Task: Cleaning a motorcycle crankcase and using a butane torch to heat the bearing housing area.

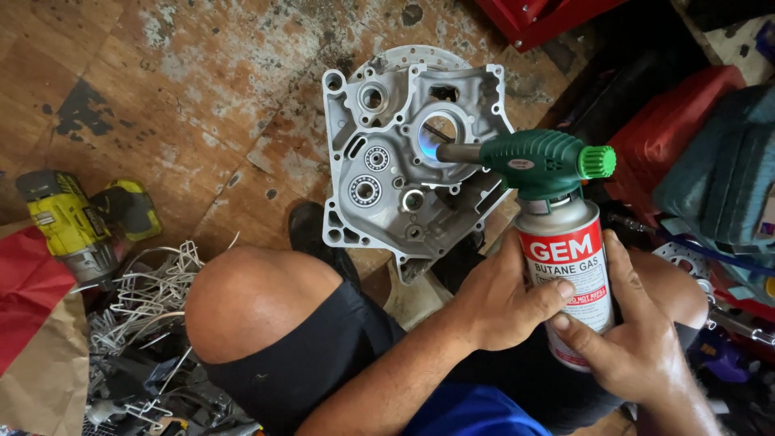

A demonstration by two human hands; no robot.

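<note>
Both your hands wrap a gas canister while its torch flame plays on an engine case.

Your left hand (496,303) curls round the left side of the red and white gas canister (567,274), thumb laid across its front; your right hand (634,335) grips the right side, fingers (585,335) pressed against the label just below that thumb. Above your fingers sits the green torch head (537,161) with its bright green knob (596,161). Its nozzle runs left, away from your fingertips, and the blue flame (428,147) licks into the large round bore of the grey engine case (387,145), which lies on the worn floor (161,89) beyond your knuckles. Far left of your hands, past your bare knee (250,299), lies a yellow drill (69,222) beside a tangle of wire (149,299).
</note>
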